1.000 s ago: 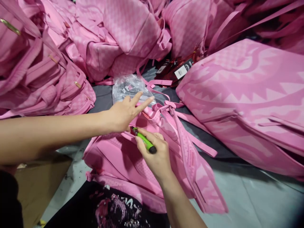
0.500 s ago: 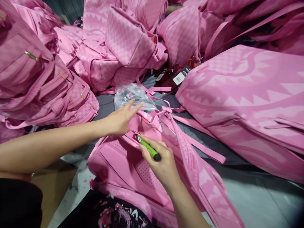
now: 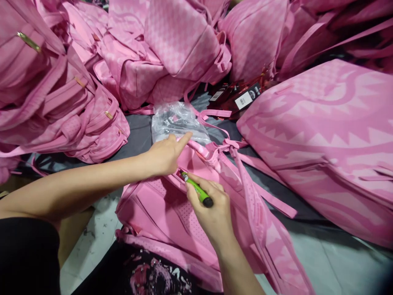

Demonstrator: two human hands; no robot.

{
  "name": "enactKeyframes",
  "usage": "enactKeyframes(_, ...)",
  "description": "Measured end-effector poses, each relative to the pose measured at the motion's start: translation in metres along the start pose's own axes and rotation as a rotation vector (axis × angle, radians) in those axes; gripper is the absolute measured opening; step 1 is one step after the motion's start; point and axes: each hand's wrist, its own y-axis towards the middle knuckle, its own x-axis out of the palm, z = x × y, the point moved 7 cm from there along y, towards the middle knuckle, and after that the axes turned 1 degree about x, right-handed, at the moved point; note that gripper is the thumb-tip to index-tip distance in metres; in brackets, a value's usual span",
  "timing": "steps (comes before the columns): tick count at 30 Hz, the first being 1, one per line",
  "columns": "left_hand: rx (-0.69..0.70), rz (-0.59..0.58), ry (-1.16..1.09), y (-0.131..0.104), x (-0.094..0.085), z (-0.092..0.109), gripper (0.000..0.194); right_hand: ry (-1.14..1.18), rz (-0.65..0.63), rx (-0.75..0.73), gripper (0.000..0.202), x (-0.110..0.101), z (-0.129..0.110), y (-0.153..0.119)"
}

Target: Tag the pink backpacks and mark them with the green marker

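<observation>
A pink backpack (image 3: 153,196) lies with its padded back panel and shoulder straps facing up, partly over my lap. My left hand (image 3: 166,157) rests at its upper edge, beside the top handle; one finger points out while the lower fingers, partly hidden, close on the fabric. In my right hand (image 3: 211,205) is a green marker pen (image 3: 196,189) with a black end. Its tip points into the fabric fold just by my left hand; whether it touches is hard to see. A clear plastic bag (image 3: 178,119) lies just beyond the handle.
Pink backpacks (image 3: 92,110) are heaped at the left and along the back. A large patterned backpack (image 3: 322,135) stands close at the right. Black tags (image 3: 245,98) with white labels lie behind. A knotted strap (image 3: 230,145) crosses the top of the backpack.
The view has shifted slightly, so most things sit a little further right. My left hand's spread fingers have drawn in, leaving one pointing out. The marker stays in my right hand at the same fold.
</observation>
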Motion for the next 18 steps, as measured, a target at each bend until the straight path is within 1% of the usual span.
enactKeyframes(3, 0.014, 0.013, -0.010, 0.001, 0.001, -0.001, 0.092, -0.039, 0.008, 0.037, 0.020, 0.001, -0.001, 0.001)
enactKeyframes(7, 0.031, 0.019, -0.026, 0.002, 0.003, -0.002, 0.091, -0.020, -0.022, 0.067, 0.020, 0.007, -0.005, 0.003)
enactKeyframes(9, 0.033, 0.014, -0.036, 0.003, 0.003, -0.002, 0.091, -0.080, 0.005, 0.077, 0.019, 0.006, -0.007, 0.002)
enactKeyframes(11, 0.044, 0.012, -0.044, 0.003, 0.002, -0.001, 0.090, -0.090, 0.014, 0.078, 0.020, 0.006, -0.010, 0.002)
enactKeyframes(13, 0.052, 0.006, -0.050, 0.002, 0.001, -0.001, 0.089, -0.076, -0.016, 0.069, 0.020, 0.008, -0.013, 0.003)
enactKeyframes(16, 0.054, -0.014, -0.062, 0.002, 0.000, -0.001, 0.091, -0.133, -0.009, 0.058, 0.020, 0.008, -0.016, 0.005)
enactKeyframes(18, 0.050, -0.026, -0.060, 0.002, 0.000, -0.001, 0.093, -0.095, -0.014, 0.066, 0.021, 0.008, -0.015, 0.007)
